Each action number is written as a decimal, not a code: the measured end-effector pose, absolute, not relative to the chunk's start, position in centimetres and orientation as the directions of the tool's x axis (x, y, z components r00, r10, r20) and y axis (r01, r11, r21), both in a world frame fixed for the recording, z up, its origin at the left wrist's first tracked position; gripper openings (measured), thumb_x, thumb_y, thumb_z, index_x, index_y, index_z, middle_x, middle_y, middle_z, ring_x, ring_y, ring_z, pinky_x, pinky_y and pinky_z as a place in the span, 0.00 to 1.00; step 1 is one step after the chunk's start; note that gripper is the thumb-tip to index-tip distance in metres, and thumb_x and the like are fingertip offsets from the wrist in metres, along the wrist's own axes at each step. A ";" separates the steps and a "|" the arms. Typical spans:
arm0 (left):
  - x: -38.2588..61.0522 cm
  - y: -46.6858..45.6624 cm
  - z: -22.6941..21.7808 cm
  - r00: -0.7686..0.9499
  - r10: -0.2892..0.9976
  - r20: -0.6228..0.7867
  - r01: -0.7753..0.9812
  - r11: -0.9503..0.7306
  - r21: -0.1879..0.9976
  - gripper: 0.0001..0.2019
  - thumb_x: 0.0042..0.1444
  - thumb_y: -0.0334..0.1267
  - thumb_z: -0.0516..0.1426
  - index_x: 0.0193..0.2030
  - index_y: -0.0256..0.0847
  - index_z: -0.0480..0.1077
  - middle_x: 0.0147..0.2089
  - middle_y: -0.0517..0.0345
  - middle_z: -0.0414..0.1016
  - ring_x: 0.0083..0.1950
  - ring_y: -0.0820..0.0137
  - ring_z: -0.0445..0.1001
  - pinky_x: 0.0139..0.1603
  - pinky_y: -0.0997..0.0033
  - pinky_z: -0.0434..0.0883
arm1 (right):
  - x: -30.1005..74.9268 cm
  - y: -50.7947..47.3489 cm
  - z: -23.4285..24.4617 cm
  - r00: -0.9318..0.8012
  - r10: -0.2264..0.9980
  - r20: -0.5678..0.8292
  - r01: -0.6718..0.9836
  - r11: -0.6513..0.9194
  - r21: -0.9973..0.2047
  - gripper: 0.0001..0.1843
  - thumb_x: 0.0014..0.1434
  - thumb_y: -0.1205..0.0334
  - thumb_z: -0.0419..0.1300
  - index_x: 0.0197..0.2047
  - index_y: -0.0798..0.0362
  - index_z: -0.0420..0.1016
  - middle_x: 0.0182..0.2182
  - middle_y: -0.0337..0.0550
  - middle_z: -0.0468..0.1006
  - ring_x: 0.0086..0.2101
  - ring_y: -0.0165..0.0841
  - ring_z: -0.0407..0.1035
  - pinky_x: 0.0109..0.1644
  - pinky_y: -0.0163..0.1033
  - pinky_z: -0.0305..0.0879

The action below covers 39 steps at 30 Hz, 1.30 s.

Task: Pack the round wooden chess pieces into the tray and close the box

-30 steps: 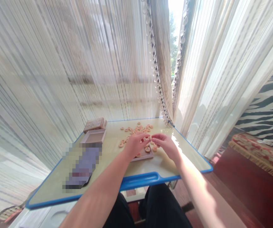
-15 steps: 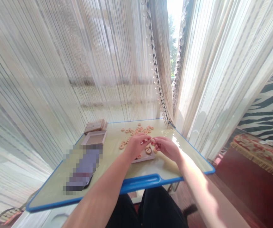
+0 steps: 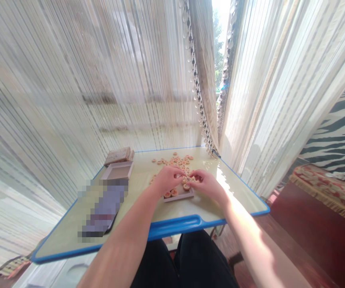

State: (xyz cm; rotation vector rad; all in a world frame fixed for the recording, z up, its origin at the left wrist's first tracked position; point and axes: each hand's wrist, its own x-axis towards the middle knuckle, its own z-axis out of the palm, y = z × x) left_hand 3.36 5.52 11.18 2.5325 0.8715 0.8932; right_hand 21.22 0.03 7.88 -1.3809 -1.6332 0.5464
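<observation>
My left hand (image 3: 166, 180) and my right hand (image 3: 206, 184) meet over a shallow grey tray (image 3: 178, 196) holding round wooden game pieces (image 3: 171, 193). Both hands have their fingers curled, fingertips close together above the pieces; what they pinch is too small to make out. Several more round wooden pieces (image 3: 175, 160) lie scattered on the table beyond the hands.
The table (image 3: 187, 210) is pale with a blue rim and a blue handle slot at its near edge. An empty grey box half (image 3: 117, 171) and a wooden box (image 3: 118, 155) stand at the far left. A blurred dark object (image 3: 104, 208) lies left. Curtains hang close behind.
Both hands have moved a little farther from me over the tray, uncovering pieces at its near edge. The view has shifted slightly.
</observation>
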 end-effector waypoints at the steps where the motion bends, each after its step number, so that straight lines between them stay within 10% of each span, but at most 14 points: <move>1: 3.3 5.4 11.3 0.625 0.646 0.439 0.453 -0.758 0.470 0.12 0.46 0.29 0.55 0.34 0.43 0.78 0.37 0.57 0.78 0.36 0.71 0.72 0.41 0.73 0.68 | 21.2 0.0 7.8 0.002 0.926 0.378 0.600 0.301 -0.741 0.16 0.45 0.51 0.64 0.35 0.51 0.75 0.26 0.37 0.71 0.29 0.31 0.64 0.33 0.36 0.60; 15: 3.4 5.7 10.1 0.739 0.615 0.275 0.517 -0.780 0.354 0.16 0.46 0.28 0.51 0.32 0.47 0.79 0.35 0.59 0.74 0.37 0.70 0.70 0.41 0.73 0.66 | 20.8 -0.1 7.7 -0.102 0.908 0.406 0.808 0.313 -0.500 0.09 0.49 0.53 0.61 0.30 0.49 0.76 0.27 0.39 0.72 0.31 0.33 0.65 0.33 0.35 0.58; 39: 3.4 5.7 11.4 0.581 0.756 0.300 0.734 -0.646 0.207 0.17 0.49 0.31 0.49 0.34 0.44 0.79 0.36 0.57 0.80 0.38 0.67 0.74 0.44 0.70 0.69 | 20.8 0.1 7.4 -0.110 0.911 0.397 0.820 0.309 -0.483 0.11 0.51 0.51 0.59 0.30 0.49 0.74 0.25 0.37 0.69 0.30 0.31 0.62 0.33 0.34 0.55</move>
